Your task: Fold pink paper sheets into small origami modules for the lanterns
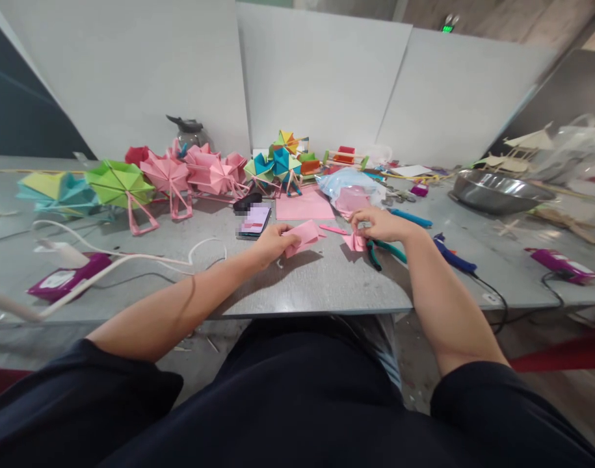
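My left hand [276, 244] pinches a folded piece of pink paper [305, 236] above the grey table [287, 292]. To the right, the fingers of my right hand [368, 224] are closed on a smaller folded pink paper [354, 242]. A slim pink tool [333, 229] lies between the hands. Pliers with green handles [389, 249] rest beside my right hand. Behind the hands are a flat pink sheet [304, 205] and a clear bluish plastic bag [348, 187] with pink paper in it. A phone [255, 221] lies left of the sheet.
Folded paper wheels, green [116, 184] and pink [164, 172] among them, stand at the back left. A metal bowl [499, 192] is at the right, behind a blue glue gun [454, 255]. White cables [145, 259] cross the left side near a purple pack [70, 278].
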Tool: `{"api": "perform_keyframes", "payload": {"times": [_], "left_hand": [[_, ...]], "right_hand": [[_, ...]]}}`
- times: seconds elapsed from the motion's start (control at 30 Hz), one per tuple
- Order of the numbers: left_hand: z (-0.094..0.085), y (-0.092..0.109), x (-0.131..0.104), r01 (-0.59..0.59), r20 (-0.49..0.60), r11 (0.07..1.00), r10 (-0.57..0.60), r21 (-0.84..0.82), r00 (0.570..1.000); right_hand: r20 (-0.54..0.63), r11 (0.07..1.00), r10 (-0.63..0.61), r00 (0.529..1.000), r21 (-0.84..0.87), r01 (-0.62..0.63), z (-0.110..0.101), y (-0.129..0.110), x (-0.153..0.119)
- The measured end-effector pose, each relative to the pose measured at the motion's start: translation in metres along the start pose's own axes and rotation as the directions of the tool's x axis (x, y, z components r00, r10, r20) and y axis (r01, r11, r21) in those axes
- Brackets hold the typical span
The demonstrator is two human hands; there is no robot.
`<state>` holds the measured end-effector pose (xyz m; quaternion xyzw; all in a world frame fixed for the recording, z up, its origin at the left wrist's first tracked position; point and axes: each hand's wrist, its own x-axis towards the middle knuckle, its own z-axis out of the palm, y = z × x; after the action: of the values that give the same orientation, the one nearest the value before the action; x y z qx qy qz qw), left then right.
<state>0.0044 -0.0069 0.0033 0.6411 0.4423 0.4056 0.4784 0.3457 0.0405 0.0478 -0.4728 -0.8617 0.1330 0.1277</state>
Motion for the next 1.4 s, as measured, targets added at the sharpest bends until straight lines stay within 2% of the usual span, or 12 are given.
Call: {"api": "perform_keyframes", "payload": {"times": [0.13, 0.2, 0.27, 0.43, 0.6, 0.7, 0.8, 0.87, 0.93, 1.03, 1.13, 1.4], "left_hand": [[0.000, -0.003, 0.001, 0.052, -0.026, 0.999, -0.052, 0.013, 0.998], [0.000, -0.004, 0.002, 0.069, -0.075, 0.996, -0.065, 0.061, 0.995], [0.000, -0.005, 0.003, 0.040, -0.107, 0.990, -0.025, 0.139, 0.994], [0.004, -0.006, 0.002, -0.086, -0.007, 0.965, 0.091, 0.248, 0.996], [0.008, -0.006, -0.002, -0.215, 0.114, 0.968, 0.201, 0.129, 0.973], [0.009, -0.005, -0.005, -0.256, 0.206, 0.963, 0.233, 0.089, 0.950], [0.009, -0.007, -0.005, -0.307, 0.181, 0.930, 0.272, 0.204, 0.945], [0.008, -0.007, -0.003, -0.318, 0.137, 0.904, 0.290, 0.286, 0.947], [0.006, -0.008, 0.000, -0.293, 0.096, 0.898, 0.276, 0.329, 0.956], [0.003, -0.009, 0.002, -0.216, 0.037, 0.876, 0.222, 0.431, 0.974], [0.003, -0.010, 0.001, -0.130, 0.009, 0.824, 0.150, 0.552, 0.989], [0.005, -0.010, 0.003, -0.065, 0.014, 0.819, 0.069, 0.571, 0.998]], "right_hand": [[-0.035, 0.966, -0.014, 0.999, 0.259, 0.023, 0.002, -0.018, -0.001], [-0.079, 0.939, -0.048, 0.996, 0.335, 0.071, 0.006, -0.032, 0.000], [-0.138, 0.923, -0.085, 0.987, 0.362, 0.130, 0.013, -0.047, 0.002], [-0.283, 0.925, -0.243, 0.928, 0.219, 0.309, 0.043, -0.082, 0.010], [-0.308, 0.937, -0.340, 0.889, -0.030, 0.348, 0.070, -0.099, 0.017], [-0.326, 0.950, -0.311, 0.893, -0.087, 0.299, 0.075, -0.100, 0.018], [-0.395, 0.968, -0.251, 0.884, -0.105, 0.228, 0.078, -0.099, 0.019], [-0.486, 0.984, -0.168, 0.857, -0.034, 0.174, 0.083, -0.096, 0.023], [-0.524, 0.986, -0.023, 0.851, 0.131, 0.107, 0.091, -0.090, 0.028], [-0.353, 0.953, 0.154, 0.923, 0.300, -0.044, 0.104, -0.083, 0.033], [-0.179, 0.968, 0.182, 0.967, 0.204, -0.145, 0.112, -0.082, 0.034], [-0.137, 0.966, 0.253, 0.958, 0.083, -0.243, 0.112, -0.091, 0.037]]}}
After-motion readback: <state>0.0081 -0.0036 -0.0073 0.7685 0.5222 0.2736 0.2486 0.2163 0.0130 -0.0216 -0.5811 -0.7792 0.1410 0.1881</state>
